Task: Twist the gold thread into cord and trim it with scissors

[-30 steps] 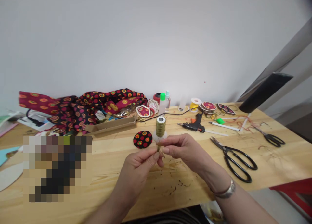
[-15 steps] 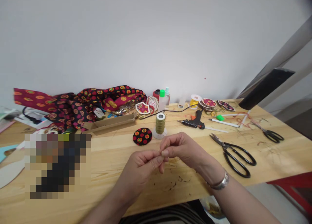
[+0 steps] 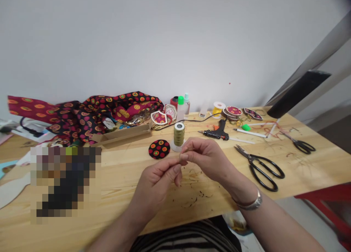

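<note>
My left hand [image 3: 159, 180] and my right hand [image 3: 204, 159] meet fingertip to fingertip above the table. Both are closed in a pinch, thumb against forefinger. Whatever lies between the fingertips is too small to make out. Just behind my right fingers stands an olive-green thread spool [image 3: 179, 135] on a pale round base. A round patch of black fabric [image 3: 159, 149] with red and orange dots lies to the spool's left. Large black-handled scissors [image 3: 260, 168] rest to the right of my right hand, apart from it.
Beyond the hands lie a black glue gun [image 3: 216, 130] with its cord, a narrow cardboard box [image 3: 126, 135] and bunched patterned fabric [image 3: 82, 113]. Bottles [image 3: 180, 107] stand by the wall. Smaller scissors [image 3: 303, 146] lie at right. Dark thread scraps [image 3: 197, 199] litter the tabletop. The left area is pixelated.
The whole view has shifted slightly, so the table items sit a little higher and further left. Both hands stay pinched together, with the left fingertips turned slightly.
</note>
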The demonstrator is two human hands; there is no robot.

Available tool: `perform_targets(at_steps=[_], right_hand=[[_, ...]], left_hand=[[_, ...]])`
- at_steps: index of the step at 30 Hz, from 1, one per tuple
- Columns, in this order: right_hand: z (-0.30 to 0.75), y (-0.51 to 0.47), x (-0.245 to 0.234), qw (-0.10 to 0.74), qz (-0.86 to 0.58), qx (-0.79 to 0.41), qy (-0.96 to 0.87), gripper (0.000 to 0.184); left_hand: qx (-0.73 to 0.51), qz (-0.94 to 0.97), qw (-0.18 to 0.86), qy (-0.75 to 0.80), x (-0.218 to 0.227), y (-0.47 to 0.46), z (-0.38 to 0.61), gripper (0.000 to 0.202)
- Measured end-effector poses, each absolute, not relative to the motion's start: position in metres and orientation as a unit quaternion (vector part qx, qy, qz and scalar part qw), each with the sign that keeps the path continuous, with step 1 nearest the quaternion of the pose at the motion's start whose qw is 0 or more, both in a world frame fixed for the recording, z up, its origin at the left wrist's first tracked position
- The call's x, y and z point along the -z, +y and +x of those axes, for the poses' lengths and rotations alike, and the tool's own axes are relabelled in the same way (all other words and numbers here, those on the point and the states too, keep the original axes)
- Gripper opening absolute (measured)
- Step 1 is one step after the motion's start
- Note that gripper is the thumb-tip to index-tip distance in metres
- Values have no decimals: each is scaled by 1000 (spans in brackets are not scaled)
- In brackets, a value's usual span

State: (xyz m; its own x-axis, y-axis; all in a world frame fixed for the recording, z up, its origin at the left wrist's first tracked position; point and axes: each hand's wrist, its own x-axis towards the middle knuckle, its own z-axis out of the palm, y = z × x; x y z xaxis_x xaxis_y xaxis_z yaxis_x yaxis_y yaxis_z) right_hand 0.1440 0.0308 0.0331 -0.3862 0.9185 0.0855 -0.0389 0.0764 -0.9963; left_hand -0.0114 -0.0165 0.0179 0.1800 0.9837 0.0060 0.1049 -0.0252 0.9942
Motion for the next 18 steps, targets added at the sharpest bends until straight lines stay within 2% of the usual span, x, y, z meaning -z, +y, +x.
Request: perform_targets(at_steps=[6,12,14,18], right_hand=[[153,35,-45,450,-360,-487,-656,8],[160,38,-56,456,-349,-440,-690,11],[157,36,-56,455,-344,-420,-706,11],[149,33,-56,448,-320,-392,-737,11]], left_hand=[[-379,649,456,476,-14,-18,-18,20],[-480,639,242,549,-23,-12,-34,24],[-500,624,257,542,-31,-12,-34,23],[-464,595,390,528,-39,-13,-24,30]])
